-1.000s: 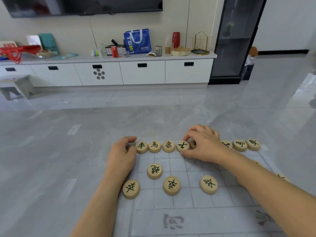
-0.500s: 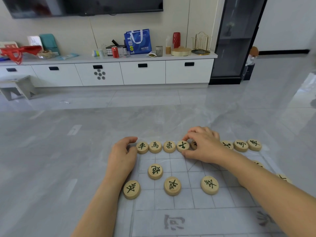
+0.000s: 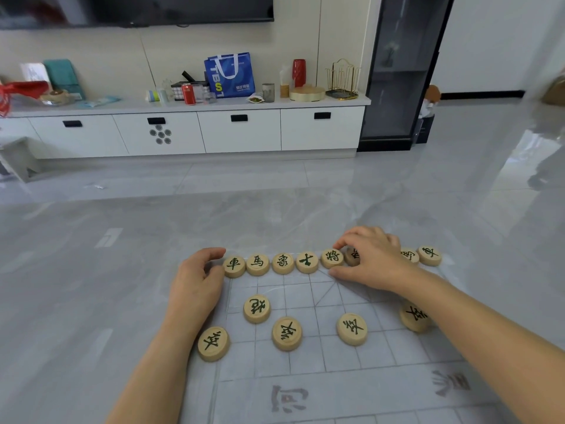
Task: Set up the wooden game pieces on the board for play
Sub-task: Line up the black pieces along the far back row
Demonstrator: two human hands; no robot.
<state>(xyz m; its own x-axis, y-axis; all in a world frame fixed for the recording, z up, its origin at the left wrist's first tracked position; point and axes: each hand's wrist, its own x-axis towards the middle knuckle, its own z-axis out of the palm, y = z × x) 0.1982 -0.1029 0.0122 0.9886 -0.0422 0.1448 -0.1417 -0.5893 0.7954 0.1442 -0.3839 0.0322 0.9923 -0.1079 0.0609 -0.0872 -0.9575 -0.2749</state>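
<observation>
Nearest, at 6 o'clock, the board (image 3: 305, 390) lies flat on the floor (image 3: 91, 270), a thin printed sheet with a large faded character. Past it sit four pawns: one at the left edge (image 3: 213, 343), two nearer the middle (image 3: 287, 333) (image 3: 352, 328), and one half under the right forearm (image 3: 413, 316). A cannon (image 3: 256, 308) lies just beyond, toward 11 o'clock.

The left hand (image 3: 195, 286) rests at 10 o'clock, fingers loosely curled and gripping nothing, its thumb just beside the chariot (image 3: 234, 265) that begins the back row. That row runs right: horse (image 3: 257, 264), elephant (image 3: 283, 263), advisor (image 3: 307, 262), general (image 3: 332, 257). The right hand (image 3: 371, 261) at 1 o'clock covers the next piece (image 3: 352, 257); its fingertips seem pinched on it, though the knuckles hide the contact. Two more pieces (image 3: 409, 256) (image 3: 429, 255) lie beyond the wrist.

The row is packed edge to edge, so a sideways nudge on the covered piece would likely shove the general and its neighbours off their points. The right forearm, dragged back, could sweep the hidden pawn, and the light sheet may slide or crease under either wrist.
</observation>
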